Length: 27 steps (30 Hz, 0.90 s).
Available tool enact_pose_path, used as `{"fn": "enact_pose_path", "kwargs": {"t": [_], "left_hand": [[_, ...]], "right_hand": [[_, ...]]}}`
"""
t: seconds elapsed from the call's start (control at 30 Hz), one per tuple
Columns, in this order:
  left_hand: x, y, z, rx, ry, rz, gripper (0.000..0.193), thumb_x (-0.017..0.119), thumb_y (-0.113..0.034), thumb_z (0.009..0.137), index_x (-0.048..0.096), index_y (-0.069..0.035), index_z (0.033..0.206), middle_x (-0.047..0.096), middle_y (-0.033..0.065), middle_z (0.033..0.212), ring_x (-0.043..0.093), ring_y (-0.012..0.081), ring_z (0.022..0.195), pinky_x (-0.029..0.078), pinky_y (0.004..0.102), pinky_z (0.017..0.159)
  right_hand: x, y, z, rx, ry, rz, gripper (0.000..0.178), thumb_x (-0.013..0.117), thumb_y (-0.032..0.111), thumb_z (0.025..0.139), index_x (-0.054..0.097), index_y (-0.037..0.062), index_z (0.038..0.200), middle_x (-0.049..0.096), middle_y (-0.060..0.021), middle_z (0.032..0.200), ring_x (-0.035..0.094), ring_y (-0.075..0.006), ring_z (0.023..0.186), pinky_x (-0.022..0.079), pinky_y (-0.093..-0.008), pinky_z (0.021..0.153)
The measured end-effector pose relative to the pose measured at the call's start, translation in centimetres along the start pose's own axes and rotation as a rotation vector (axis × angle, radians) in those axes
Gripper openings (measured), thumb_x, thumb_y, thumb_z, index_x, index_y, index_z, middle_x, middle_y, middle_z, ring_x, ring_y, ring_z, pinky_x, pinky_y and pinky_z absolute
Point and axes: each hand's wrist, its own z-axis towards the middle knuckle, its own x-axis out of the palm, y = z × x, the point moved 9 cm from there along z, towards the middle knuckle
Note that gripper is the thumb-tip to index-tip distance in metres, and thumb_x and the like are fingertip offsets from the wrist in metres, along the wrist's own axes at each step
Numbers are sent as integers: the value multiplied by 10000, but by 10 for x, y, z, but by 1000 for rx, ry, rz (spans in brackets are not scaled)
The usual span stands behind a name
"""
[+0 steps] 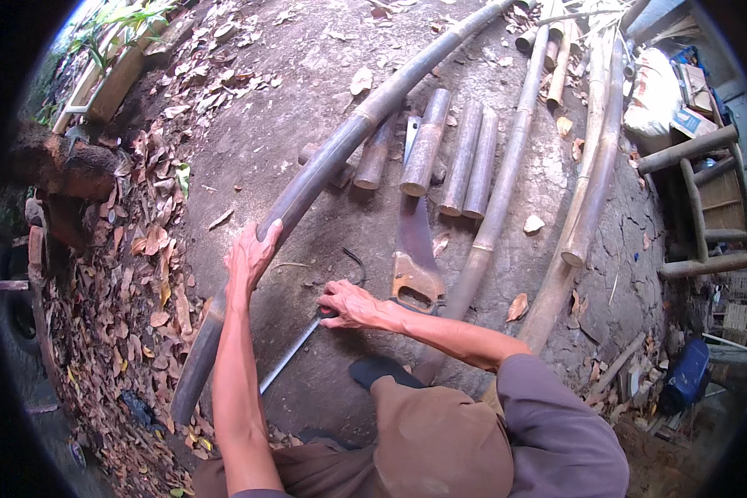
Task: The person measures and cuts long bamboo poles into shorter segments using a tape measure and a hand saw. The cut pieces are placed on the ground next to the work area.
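My left hand [252, 256] is wrapped over a long dark bamboo pole [307, 178], which slants from the lower left to the far top. To the right of the pole, my right hand [346, 305] is closed on the dark body of what looks like a tape measure. Its narrow pale blade [290, 357] stretches down and left toward the pole's near end. A thin black strap [357, 261] curves just beyond this hand. Beside my right wrist lies a handsaw [416, 249] with a wooden handle, its blade running under a short bamboo piece [427, 141].
Several cut bamboo pieces [462, 162] lie on the bare soil beyond the saw. Longer poles [506, 183] stretch along the right. Dry leaves [133, 307] cover the left side. A bamboo chair [705, 207] and a white sack [649, 91] stand at the right edge.
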Motion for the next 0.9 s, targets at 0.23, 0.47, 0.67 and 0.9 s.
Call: {"fn": "enact_pose_path", "kwargs": {"t": [0.23, 0.47, 0.67, 0.9], "left_hand": [[-13, 11, 5, 4, -58, 64, 703, 514, -686, 881, 639, -32, 1106, 682, 287, 1056, 654, 463, 1013, 493, 557, 852], [-15, 29, 10, -7, -124, 141, 705, 546, -693, 860, 610, -49, 1140, 699, 273, 1018, 671, 460, 982, 498, 560, 844], [-11, 28, 10, 15, -138, 130, 700, 546, -698, 862, 580, -38, 1094, 701, 255, 1001, 677, 446, 972, 510, 546, 826], [4, 19, -9, 123, -352, 165, 702, 564, -672, 865, 591, -24, 1135, 672, 197, 1055, 656, 355, 1003, 487, 492, 883]], "right_hand": [[-71, -13, -89, 225, -363, -336, 449, 688, 247, 838, 593, 75, 1243, 548, -219, 1272, 543, -388, 1179, 464, -474, 976], [-25, -36, -160, 492, -86, -297, 832, 654, 90, 777, 319, 160, 1536, 495, -224, 1242, 503, -408, 1168, 443, -507, 935], [-20, -54, -155, 619, 69, -245, 950, 649, 33, 723, 243, 151, 1574, 487, -214, 1248, 498, -391, 1132, 436, -441, 940], [-203, 104, -178, 402, -385, -208, 745, 743, 118, 772, 467, 145, 1463, 656, -141, 1103, 661, -341, 998, 525, -421, 840]]}}
